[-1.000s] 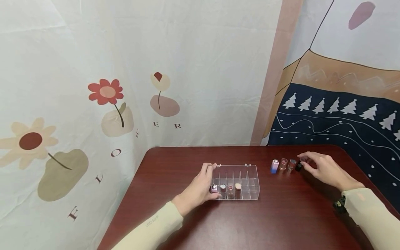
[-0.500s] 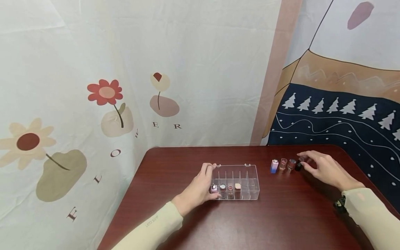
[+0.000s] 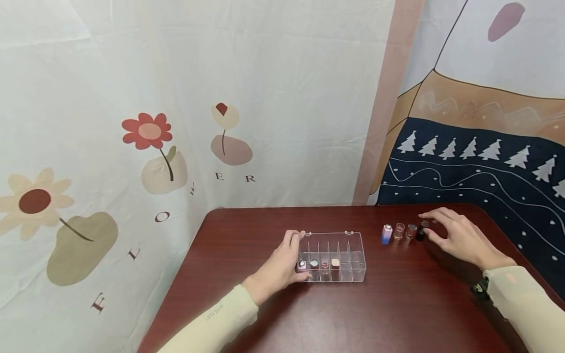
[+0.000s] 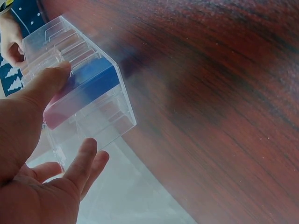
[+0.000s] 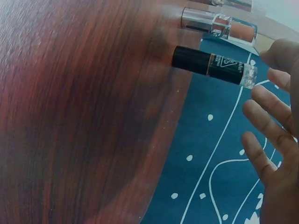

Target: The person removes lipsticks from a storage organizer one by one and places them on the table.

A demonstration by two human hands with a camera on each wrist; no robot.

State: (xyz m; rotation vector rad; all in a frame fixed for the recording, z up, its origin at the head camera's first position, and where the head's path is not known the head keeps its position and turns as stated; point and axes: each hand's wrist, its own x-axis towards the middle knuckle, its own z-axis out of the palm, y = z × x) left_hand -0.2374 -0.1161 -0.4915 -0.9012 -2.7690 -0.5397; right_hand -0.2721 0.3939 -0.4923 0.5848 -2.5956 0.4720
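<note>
My left hand (image 3: 280,260) grips the left end of a clear divided organizer box (image 3: 359,267), thumb at the front and fingers round the back. Several lipsticks stand in its front row. The leftmost is a pink-and-blue lipstick (image 4: 86,91), seen through the wall beside my thumb in the left wrist view. At the right, my right hand (image 3: 461,235) hovers beside a black lipstick tube (image 5: 210,65) with a clear top. Its thumb and fingers are spread around that top, and the tube stands upright on the table.
Left of the black tube stand a clear tube with a dark top (image 3: 411,231), a clear pinkish tube (image 3: 399,231) and another pink-and-blue lipstick (image 3: 386,234). The dark red table (image 3: 353,318) ends at printed curtains (image 3: 300,98) behind.
My right thumb and fingers have spread slightly away from the black lipstick tube, so its top shows more. My left hand and the box stay in place while the head view shifts a little.
</note>
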